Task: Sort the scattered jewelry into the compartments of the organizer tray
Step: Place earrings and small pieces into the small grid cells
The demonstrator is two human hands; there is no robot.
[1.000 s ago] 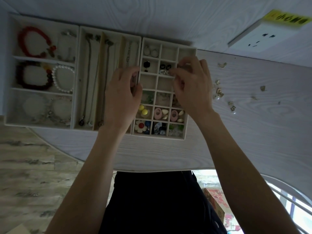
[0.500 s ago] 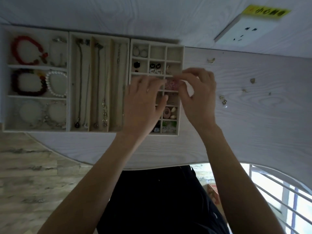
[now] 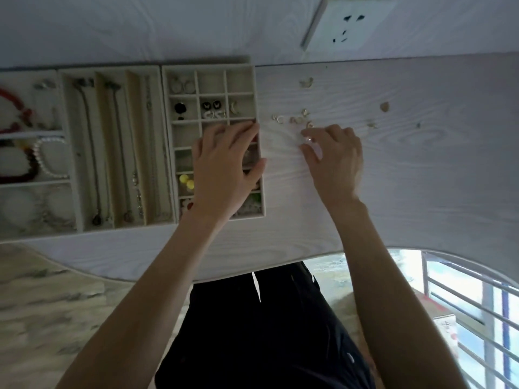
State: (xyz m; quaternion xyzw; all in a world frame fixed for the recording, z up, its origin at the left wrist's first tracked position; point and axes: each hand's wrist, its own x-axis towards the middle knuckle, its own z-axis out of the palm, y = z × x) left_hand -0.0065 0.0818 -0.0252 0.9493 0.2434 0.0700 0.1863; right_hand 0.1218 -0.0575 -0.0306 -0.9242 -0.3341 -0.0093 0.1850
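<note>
Just the one camera here, worn on the head, and it looked forward and steeply down from close above the white table. Both forearms ran up from the bottom edge. The compartment tray lay under the left fingers, the wall socket well beyond the right fingers.

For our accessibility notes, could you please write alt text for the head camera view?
A person's right hand reaches for small earrings scattered on a white table, while the left hand rests over a compartmented organizer tray holding sorted jewelry.
</note>
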